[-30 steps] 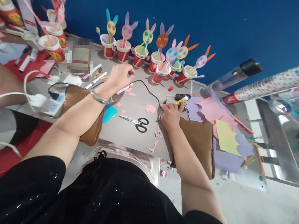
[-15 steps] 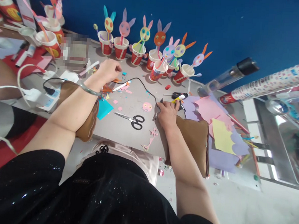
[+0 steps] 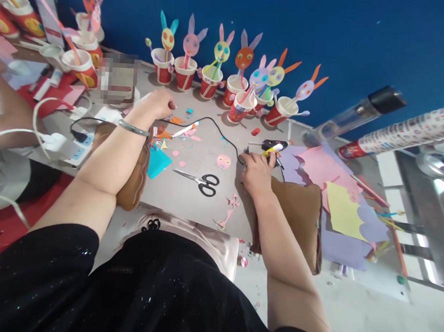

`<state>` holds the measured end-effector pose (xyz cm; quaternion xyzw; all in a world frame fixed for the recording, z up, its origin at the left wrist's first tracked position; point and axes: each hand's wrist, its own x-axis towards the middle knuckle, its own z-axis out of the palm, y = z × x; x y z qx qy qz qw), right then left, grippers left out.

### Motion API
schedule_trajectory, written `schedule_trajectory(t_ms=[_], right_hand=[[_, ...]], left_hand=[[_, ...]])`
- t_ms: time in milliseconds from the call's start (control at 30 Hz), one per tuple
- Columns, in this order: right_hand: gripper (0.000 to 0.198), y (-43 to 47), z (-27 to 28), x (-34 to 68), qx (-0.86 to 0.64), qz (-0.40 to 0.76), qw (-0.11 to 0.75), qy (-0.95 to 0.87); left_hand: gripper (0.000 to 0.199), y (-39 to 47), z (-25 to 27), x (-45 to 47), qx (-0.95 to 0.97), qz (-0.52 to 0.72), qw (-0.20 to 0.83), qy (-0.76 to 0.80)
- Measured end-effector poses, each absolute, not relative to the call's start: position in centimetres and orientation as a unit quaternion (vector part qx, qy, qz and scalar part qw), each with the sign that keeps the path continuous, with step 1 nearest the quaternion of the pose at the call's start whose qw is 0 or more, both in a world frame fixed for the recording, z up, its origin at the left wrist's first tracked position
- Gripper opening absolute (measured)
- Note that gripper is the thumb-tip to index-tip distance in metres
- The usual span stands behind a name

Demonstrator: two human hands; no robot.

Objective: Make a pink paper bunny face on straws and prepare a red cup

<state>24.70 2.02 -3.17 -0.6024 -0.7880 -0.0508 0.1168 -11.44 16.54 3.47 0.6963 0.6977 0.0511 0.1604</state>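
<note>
On my feed the black cord (image 3: 217, 123) runs from beside the left hand (image 3: 160, 103) across the table (image 3: 193, 204) to the right hand (image 3: 257, 172). A yellow-and-white marker (image 3: 273, 149) lies just beyond the right fingers, and the scissors (image 3: 206, 183) and pink paper face (image 3: 223, 161) lie between my two forearms. Beyond stand red-and-white paper cups (image 3: 185, 74), each holding a paper rabbit (image 3: 191, 45) upright or tilted. I see the left fingers curled in, palm hidden, so I can't tell what they hold. The right hand is palm-down, fingers bent over something dark at the cord's end; its grip I can't make out. Each forearm crosses a brown cushion (image 3: 298, 210).
</note>
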Motion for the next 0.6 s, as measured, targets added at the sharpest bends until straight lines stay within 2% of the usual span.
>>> schedule_trajectory(t_ms=[300,500,600], right_hand=[[0.05,1.9,-2.5,24.3,-0.62,-0.016,0.105,-0.778],[0.039,1.7,-2.7,24.1,-0.613,-0.031,0.139,-0.777],[0.039,1.7,-2.8,24.2,-0.615,-0.033,0.137,-0.776]], left_hand=[[0.032,15.6,3.9,-9.9,0.712,-0.011,0.153,0.685],[0.029,15.9,3.3,-9.6,0.727,-0.037,0.147,0.67],[0.025,16.4,2.4,-9.9,0.73,-0.001,0.164,0.664]])
